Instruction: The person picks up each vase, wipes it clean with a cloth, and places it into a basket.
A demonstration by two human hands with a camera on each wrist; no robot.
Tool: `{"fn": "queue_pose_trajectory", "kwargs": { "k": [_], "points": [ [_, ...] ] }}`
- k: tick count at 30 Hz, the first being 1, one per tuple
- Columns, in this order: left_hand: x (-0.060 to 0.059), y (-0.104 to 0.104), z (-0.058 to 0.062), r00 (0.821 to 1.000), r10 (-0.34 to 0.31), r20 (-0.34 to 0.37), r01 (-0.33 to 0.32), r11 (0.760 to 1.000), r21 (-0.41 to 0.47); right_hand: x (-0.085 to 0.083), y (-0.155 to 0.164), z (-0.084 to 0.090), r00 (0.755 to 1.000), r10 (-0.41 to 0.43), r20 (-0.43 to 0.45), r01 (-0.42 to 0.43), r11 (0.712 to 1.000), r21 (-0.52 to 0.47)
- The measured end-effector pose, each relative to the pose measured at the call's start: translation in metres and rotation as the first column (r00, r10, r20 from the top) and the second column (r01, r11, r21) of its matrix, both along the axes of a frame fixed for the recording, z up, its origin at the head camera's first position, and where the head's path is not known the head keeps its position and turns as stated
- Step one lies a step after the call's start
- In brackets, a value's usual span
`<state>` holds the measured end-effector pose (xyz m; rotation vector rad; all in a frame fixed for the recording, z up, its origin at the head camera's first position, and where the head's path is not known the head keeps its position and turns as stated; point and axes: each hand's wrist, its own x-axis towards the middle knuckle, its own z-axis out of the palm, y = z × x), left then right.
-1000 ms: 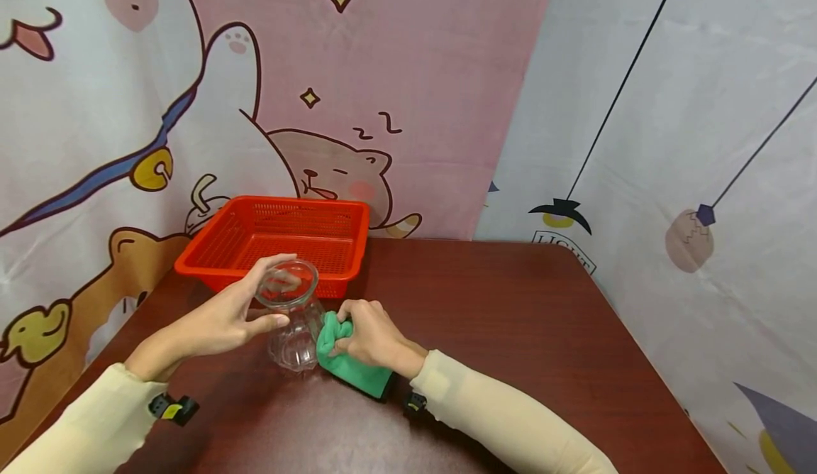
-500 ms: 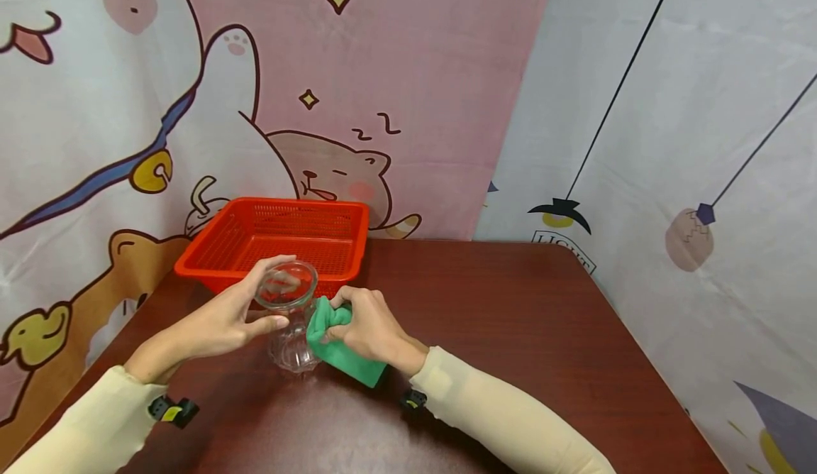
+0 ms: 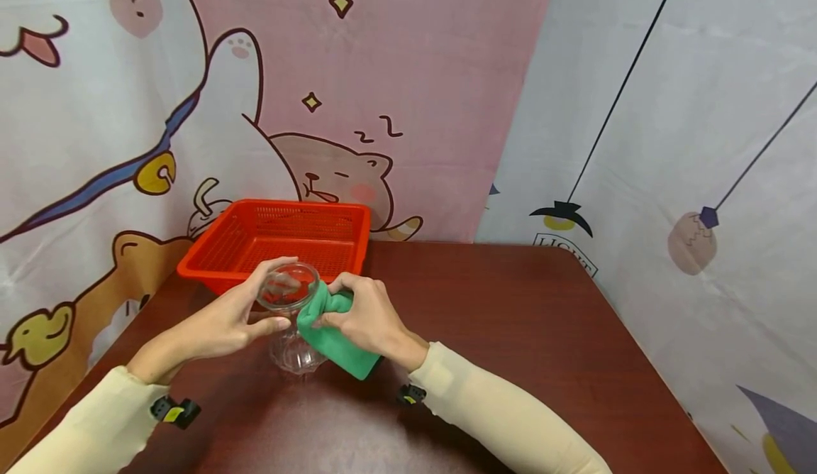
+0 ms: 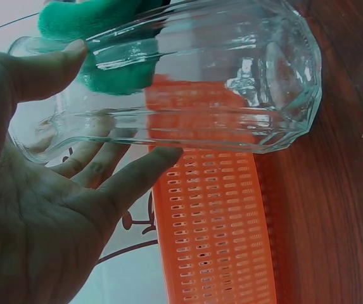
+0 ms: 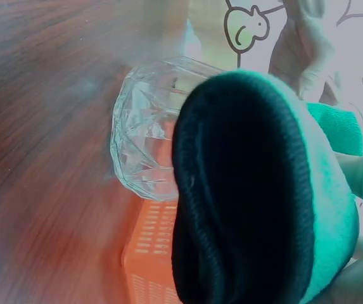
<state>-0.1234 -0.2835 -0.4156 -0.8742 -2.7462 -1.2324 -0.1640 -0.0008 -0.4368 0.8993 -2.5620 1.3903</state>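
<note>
Left hand (image 3: pixel 223 321) stayed put, thumb and fingers wrapped round the neck of the jar (image 3: pixel 290 325), which stood on the counter (image 3: pixel 510 318) in front of the red basket (image 3: pixel 281 236). Right hand (image 3: pixel 367 318), bunching the green cloth (image 3: pixel 328 335), had slid it up from the counter against the jar's rim.

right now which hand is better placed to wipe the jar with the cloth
Right. The right hand already grips the green cloth against the glass jar; the left hand holds the jar's rim, steadying it on the table.
</note>
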Motion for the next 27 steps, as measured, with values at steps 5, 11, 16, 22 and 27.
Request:
{"fn": "queue_pose_trajectory", "kwargs": {
  "k": [5, 11, 16, 22, 27],
  "points": [
    [0.0, -0.001, 0.0, 1.0, -0.007, -0.002, 0.007, 1.0, -0.002, 0.0, 0.001, 0.001, 1.0, 0.015, 0.003, -0.015, 0.997, -0.077],
    [0.0, 0.0, 0.0, 1.0, -0.005, -0.014, 0.005, 1.0, -0.015, -0.001, 0.004, 0.004, 1.0, 0.024, -0.001, -0.024, 0.991, -0.131],
    [0.0, 0.0, 0.0, 1.0, -0.004, -0.022, 0.004, 1.0, -0.022, -0.002, 0.007, 0.01, 1.0, 0.016, -0.008, -0.017, 0.985, -0.17],
    [0.001, 0.0, 0.001, 1.0, 0.0, -0.028, 0.0, 1.0, -0.026, -0.004, 0.008, 0.018, 1.0, 0.011, -0.025, -0.016, 0.978, -0.208],
    [0.001, 0.0, 0.001, 1.0, 0.008, -0.018, -0.008, 1.0, -0.027, -0.005, 0.007, 0.02, 0.999, 0.014, -0.036, -0.021, 0.979, -0.203]
  ]
}}
